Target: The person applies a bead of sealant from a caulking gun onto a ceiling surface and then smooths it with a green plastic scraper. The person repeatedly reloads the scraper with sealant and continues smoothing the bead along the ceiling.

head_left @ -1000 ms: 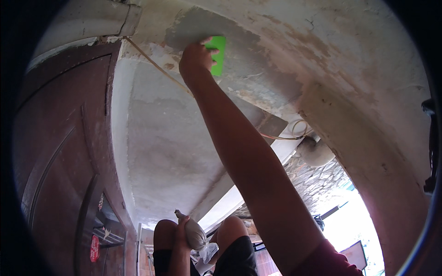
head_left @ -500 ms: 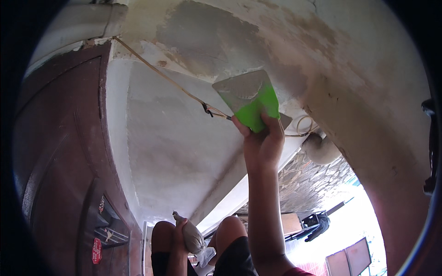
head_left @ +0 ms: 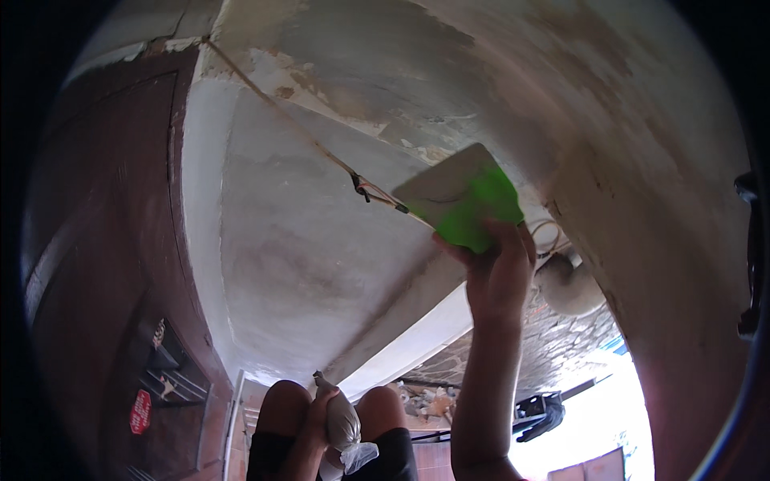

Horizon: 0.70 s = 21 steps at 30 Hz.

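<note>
My right hand is raised and grips the green handle of a wide putty scraper, whose grey blade lies against the patchy plastered ceiling. My left hand is down between my knees, closed on a clear plastic bag of pale putty. A thin wire runs across the ceiling and passes just beside the blade.
A dark brown wooden door fills the left. A pale concrete beam crosses below the ceiling. A round lamp fitting with looped cable hangs right of my hand. A stone wall and bright daylight lie at lower right.
My right hand has drawn the scraper from the upper middle of the ceiling down and to the right, toward me. My left hand with the bag has stayed put.
</note>
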Tool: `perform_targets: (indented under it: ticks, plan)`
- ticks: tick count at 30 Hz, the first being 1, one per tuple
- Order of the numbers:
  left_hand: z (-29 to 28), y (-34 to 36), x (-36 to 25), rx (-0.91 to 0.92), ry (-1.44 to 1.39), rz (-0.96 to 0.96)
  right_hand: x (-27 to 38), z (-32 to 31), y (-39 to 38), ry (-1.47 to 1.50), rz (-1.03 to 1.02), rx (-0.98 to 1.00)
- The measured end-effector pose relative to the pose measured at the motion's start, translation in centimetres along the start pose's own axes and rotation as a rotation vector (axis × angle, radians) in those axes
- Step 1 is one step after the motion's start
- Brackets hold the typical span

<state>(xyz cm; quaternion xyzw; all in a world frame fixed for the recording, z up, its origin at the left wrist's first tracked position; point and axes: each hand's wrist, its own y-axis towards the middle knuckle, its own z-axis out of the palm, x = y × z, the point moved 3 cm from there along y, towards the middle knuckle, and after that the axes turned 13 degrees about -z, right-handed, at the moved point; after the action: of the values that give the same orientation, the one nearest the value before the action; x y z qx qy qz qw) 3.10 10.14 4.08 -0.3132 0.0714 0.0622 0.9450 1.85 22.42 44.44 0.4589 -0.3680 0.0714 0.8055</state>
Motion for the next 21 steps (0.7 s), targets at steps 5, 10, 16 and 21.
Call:
perform_targets:
  ticks: [5,10,16,21]
  plan:
    - [1.3,2.3,1.3,0.110,0.018,0.003,2.1,1.6,5.2,-0.807,-0.340,0.226]
    - [1.4,4.3,1.9,0.207,-0.118,-0.032,-0.5,5.6,12.0,-1.804,-0.535,0.108]
    - [-0.9,2.2,0.7,0.103,-0.030,-0.077,-8.5,10.4,16.0,-1.955,-0.386,-0.001]
    - [-2.5,-0.9,-2.8,0.042,-0.045,0.059,-10.4,11.8,16.7,-1.993,-0.327,0.166]
